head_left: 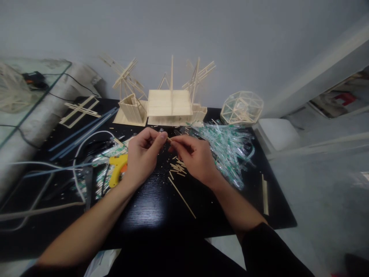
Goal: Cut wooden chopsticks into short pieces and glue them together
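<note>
My left hand (146, 151) and my right hand (194, 157) meet over the middle of the black table, fingertips pinched. Between them runs a short thin wooden stick (169, 139), gripped at both ends. Below my right hand lie several short cut wooden sticks (178, 168) in a loose heap. One long wooden stick (182, 198) slants toward the front edge. Left of my left wrist, a yellow glue gun (115, 171) rests on plastic wrappers, partly hidden by my forearm.
Wooden stick models (169, 103) stand along the wall, with a round frame (242, 107) at the right. Clear-and-green wrappers (230, 150) pile up beside my right hand. A white cable (75, 169), blue strips (83, 132) and black-handled scissors (88, 182) lie at left.
</note>
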`<action>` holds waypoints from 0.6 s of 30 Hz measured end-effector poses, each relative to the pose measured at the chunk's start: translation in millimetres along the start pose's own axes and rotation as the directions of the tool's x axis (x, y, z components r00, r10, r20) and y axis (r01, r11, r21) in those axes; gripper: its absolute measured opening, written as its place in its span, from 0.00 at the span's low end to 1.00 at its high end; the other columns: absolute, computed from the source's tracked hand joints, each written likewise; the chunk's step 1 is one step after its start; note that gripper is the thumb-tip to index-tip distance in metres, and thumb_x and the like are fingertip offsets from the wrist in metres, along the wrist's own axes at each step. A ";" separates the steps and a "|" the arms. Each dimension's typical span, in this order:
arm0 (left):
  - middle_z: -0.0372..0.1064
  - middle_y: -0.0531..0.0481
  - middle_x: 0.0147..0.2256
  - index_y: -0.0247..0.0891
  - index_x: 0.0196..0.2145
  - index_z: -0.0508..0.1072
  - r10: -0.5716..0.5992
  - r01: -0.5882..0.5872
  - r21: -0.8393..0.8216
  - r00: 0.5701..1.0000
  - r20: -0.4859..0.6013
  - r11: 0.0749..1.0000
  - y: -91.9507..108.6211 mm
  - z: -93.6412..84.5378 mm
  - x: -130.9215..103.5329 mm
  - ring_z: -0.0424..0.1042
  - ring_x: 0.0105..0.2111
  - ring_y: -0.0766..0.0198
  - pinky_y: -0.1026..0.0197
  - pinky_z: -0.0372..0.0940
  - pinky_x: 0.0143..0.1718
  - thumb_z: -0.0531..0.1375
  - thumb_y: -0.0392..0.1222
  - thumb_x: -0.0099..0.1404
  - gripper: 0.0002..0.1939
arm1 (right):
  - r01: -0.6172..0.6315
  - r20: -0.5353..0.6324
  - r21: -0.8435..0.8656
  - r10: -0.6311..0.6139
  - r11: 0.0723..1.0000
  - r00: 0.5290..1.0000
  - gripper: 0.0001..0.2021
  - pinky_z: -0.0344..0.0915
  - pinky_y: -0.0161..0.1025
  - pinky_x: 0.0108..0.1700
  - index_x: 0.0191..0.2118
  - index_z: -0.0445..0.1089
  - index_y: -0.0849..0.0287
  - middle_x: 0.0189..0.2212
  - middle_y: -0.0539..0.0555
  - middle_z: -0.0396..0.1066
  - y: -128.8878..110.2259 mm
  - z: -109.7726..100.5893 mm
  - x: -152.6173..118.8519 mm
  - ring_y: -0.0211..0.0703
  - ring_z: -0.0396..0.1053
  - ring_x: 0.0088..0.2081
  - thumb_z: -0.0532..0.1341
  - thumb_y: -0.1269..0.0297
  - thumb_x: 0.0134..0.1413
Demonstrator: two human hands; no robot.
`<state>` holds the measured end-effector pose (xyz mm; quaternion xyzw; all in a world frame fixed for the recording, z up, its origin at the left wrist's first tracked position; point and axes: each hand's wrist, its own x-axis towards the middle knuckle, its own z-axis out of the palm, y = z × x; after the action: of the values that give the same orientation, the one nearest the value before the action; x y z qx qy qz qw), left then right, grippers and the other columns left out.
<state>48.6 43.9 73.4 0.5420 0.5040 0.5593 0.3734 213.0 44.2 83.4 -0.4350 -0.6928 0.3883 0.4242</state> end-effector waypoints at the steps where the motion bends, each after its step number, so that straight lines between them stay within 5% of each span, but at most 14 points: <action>1: 0.63 0.57 0.21 0.39 0.27 0.72 0.009 -0.010 -0.008 1.000 -0.019 1.000 -0.5 -0.4 0.0 0.59 0.21 0.70 0.64 0.55 0.23 0.64 0.47 0.66 0.13 | -0.001 -0.031 -0.001 0.001 1.000 1.000 0.08 0.64 0.36 0.32 0.41 0.78 0.58 0.30 0.51 0.77 0.5 -0.4 0.4 0.35 0.66 0.26 0.61 0.61 0.67; 5: 0.65 0.57 0.22 0.40 0.28 0.72 0.075 -0.079 -0.041 0.992 -0.104 0.996 -2.1 -5.6 4.3 0.61 0.21 0.71 0.65 0.57 0.23 0.64 0.46 0.67 0.12 | -0.044 -0.139 0.091 0.057 0.995 0.989 0.08 0.62 0.34 0.27 0.40 0.76 0.59 0.29 0.51 0.76 2.4 -8.2 6.1 0.32 0.63 0.23 0.62 0.62 0.66; 10: 0.73 0.54 0.26 0.40 0.33 0.77 0.089 -0.093 -0.097 0.995 -0.047 0.991 -1.8 -9.4 10.1 0.68 0.23 0.70 0.65 0.62 0.24 0.64 0.46 0.68 0.09 | -0.106 -0.083 0.216 0.126 0.971 0.989 0.08 0.58 0.32 0.22 0.39 0.76 0.60 0.27 0.50 0.75 1.7 -14.9 10.7 0.30 0.60 0.20 0.63 0.62 0.64; 18: 0.77 0.55 0.28 0.41 0.35 0.81 0.152 -0.146 0.133 0.988 -0.038 0.980 -4.1 -10.8 7.2 0.70 0.25 0.70 0.65 0.65 0.28 0.70 0.43 0.60 0.05 | -0.176 0.003 0.239 0.181 0.955 0.984 0.08 0.58 0.32 0.21 0.41 0.77 0.60 0.28 0.51 0.76 -1.9 -12.3 7.7 0.30 0.61 0.21 0.63 0.62 0.64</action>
<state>36.6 50.0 72.1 0.5878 0.5062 0.5644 0.2822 221.8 52.8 91.2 -0.4454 -0.5950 0.5012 0.4432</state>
